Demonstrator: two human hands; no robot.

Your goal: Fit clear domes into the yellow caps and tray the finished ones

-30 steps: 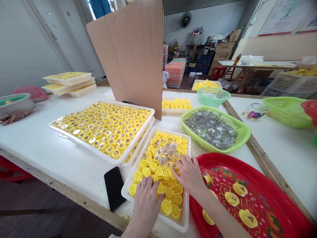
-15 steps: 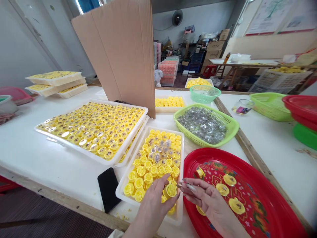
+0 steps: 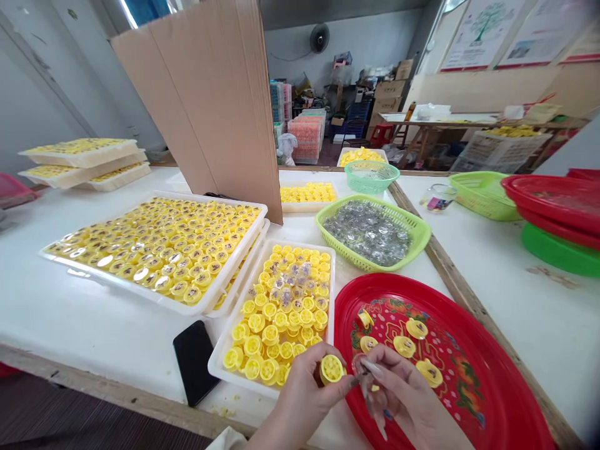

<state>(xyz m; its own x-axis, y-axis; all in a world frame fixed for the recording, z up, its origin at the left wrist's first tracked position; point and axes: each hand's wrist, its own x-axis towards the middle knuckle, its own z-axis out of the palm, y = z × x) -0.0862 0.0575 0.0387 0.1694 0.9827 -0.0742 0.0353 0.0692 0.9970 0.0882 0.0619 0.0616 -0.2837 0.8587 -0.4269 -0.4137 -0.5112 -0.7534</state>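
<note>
My left hand (image 3: 309, 390) is closed around a small yellow toy cup (image 3: 332, 369), its open top with pale yellow bits inside facing up. Just to the right, my right hand (image 3: 403, 390) pinches a small clear plastic disc (image 3: 360, 364) between thumb and fingers, close to the cup but apart from it. Below the left hand lies a white tray (image 3: 216, 367) full of similar yellow cups, with some clear discs heaped on those towards its back. Under the right hand, a red oval tray (image 3: 492, 394) bears several yellow lid-like pieces (image 3: 429, 373).
A lime-green basket (image 3: 419, 240) holds many clear discs. A large white tray (image 3: 206, 303) of finished-looking yellow cups stands left, beside an upright cardboard sheet (image 3: 206, 100). A black phone (image 3: 194, 362) lies near the table edge. Red trays (image 3: 553, 206) are stacked at right.
Both hands have moved slightly right and down in view, the left one with its yellow cup. The clear disc in my right hand now shows plainly. The whole view has shifted a little.
</note>
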